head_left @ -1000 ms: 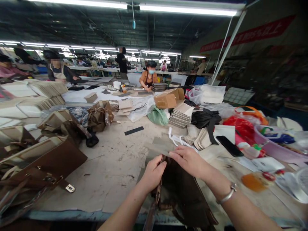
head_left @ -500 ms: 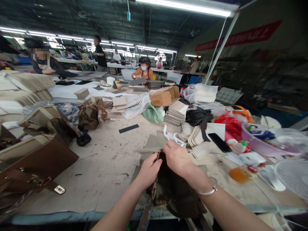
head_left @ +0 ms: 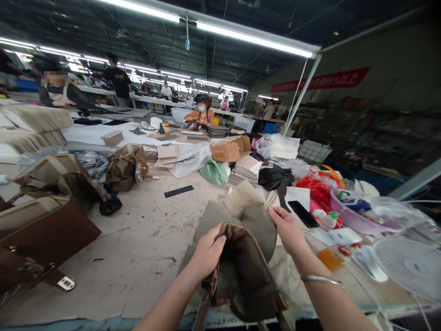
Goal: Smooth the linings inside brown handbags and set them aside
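Observation:
A brown handbag [head_left: 248, 271] stands at the table's near edge, its mouth facing me and its dark lining showing. My left hand [head_left: 207, 250] grips the bag's left rim, thumb over the edge. Beyond the bag, my right hand [head_left: 287, 230] pinches the right edge of a grey-green sheet [head_left: 260, 225], which is lifted and bent. More flat grey-green sheets [head_left: 210, 216] lie under and behind it. Whether the sheet is fabric or board I cannot tell. A beige piece [head_left: 241, 197] leans just behind the lifted sheet.
Brown bags [head_left: 48, 234] crowd the left side. A black strip [head_left: 179, 191] lies mid-table. To the right are a phone [head_left: 302, 214], a lilac basin [head_left: 365, 216] and a white fan [head_left: 409, 266]. A cardboard box [head_left: 229, 149] stands farther back; co-workers sit beyond.
My right hand has moved from the bag's rim to the right, raising the grey-green sheet. The bag's mouth now shows wider. My left hand stays on the rim; the view has shifted slightly.

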`<state>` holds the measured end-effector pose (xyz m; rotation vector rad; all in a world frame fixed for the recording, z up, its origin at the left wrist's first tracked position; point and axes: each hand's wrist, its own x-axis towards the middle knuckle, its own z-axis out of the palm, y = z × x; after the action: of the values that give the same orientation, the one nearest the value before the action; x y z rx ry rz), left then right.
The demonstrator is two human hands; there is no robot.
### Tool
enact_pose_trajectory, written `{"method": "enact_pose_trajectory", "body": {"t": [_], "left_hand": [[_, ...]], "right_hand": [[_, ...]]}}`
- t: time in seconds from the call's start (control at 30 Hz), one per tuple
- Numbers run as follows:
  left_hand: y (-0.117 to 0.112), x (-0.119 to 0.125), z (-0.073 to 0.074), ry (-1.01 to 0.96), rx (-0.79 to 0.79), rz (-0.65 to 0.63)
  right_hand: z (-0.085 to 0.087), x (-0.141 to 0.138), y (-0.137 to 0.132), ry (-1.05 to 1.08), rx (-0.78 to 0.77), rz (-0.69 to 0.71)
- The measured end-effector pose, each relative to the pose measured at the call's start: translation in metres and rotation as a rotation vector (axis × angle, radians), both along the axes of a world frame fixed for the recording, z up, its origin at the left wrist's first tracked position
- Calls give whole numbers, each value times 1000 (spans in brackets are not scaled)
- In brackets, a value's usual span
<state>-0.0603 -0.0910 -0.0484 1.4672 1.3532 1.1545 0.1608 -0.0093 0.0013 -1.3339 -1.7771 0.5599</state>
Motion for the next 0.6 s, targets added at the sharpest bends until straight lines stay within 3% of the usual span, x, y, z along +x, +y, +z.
{"method": "enact_pose_trajectory", "body": {"t": [0.1,0.3,0.43,0.53,0.6], "left_hand": [[1,0,1,1,-2,3],[0,-1,4,-12,42,-22],[-2,1,4,-6,50,-16],[-1,2,3,10,22,0],[0,2,4,12,16,4]], "right_hand": [[0,0,-12,-77,28,10],[-7,-26,-34,-329,75,206],[-6,-35,-37,-552,183,216],[-4,-38,-35,-576,186,167],[-6,-36,-31,-477,101,158]]}}
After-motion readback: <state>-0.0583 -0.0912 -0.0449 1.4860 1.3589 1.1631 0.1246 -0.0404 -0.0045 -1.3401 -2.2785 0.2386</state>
